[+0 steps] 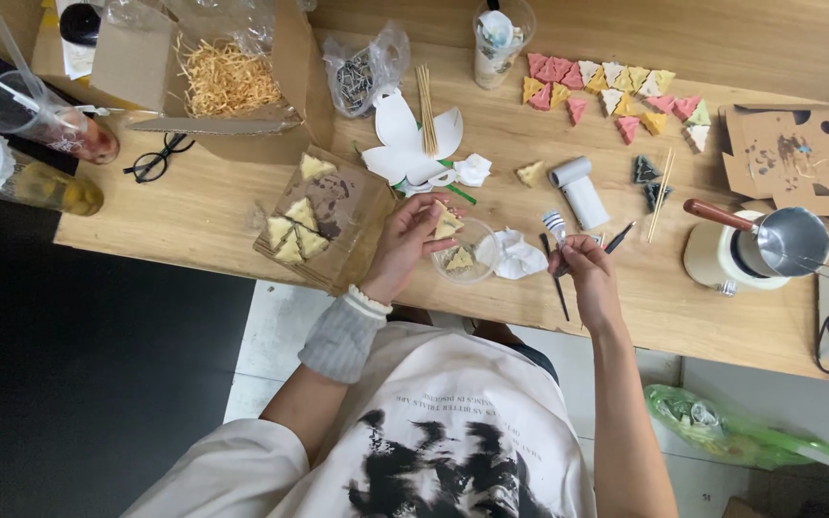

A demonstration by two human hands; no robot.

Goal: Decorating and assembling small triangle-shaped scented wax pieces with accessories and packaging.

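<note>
My left hand (405, 240) holds a small pale yellow triangular piece (447, 223) over a clear plastic cup (467, 251) that has another piece inside. My right hand (582, 269) grips a thin dark brush (558, 278) and a small striped tube (555, 226) near a crumpled white tissue (518, 257). To the left, a brown cardboard tray (323, 221) carries several more yellow triangles.
Several pink, yellow and white triangles (616, 91) lie at the far side. A white cylinder (580, 190), wooden skewers (662, 192), white paper petals (410, 144), a metal ladle on a pot (769, 245), glasses (157, 161), drink cups (40, 120) and a box of shredded paper (227, 82) surround the wooden table (194, 206).
</note>
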